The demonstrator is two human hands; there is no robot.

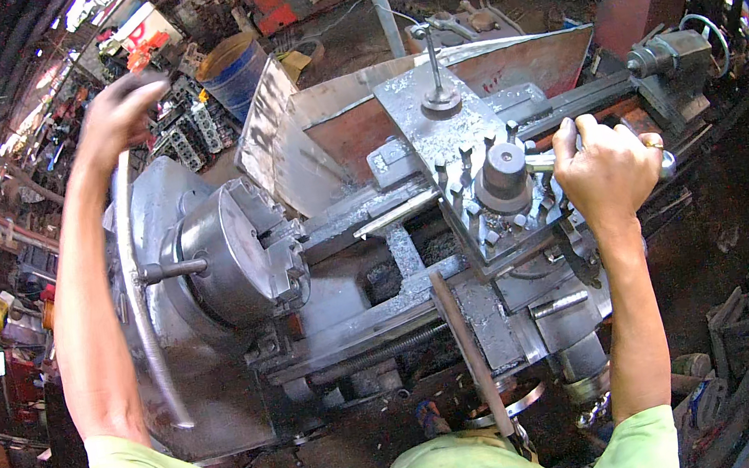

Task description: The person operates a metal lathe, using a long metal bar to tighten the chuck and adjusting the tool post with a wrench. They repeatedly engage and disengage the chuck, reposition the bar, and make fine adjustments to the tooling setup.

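My right hand (608, 165) is wrapped round the handle (540, 163) that sticks out from the round hub of the lathe's tool post (504, 178). Short square-headed bolts and metal chips surround the hub. My left hand (125, 116) is raised at the upper left, smeared by motion. It is at the upper end of a long, bowed metal bar (140, 298); whether its fingers grip the bar is unclear. The bar crosses the end of a chuck key (175, 270) that points to the side of the big lathe chuck (228, 256). The chuck's jaws face right.
The lathe bed (344, 224) runs right to the tailstock (673, 59). An upright bolt (435, 70) stands on the carriage plate. A wooden handle (469, 350) leans near my body. Behind are a sheet-metal guard (287, 136), a blue drum (236, 85) and several engine parts.
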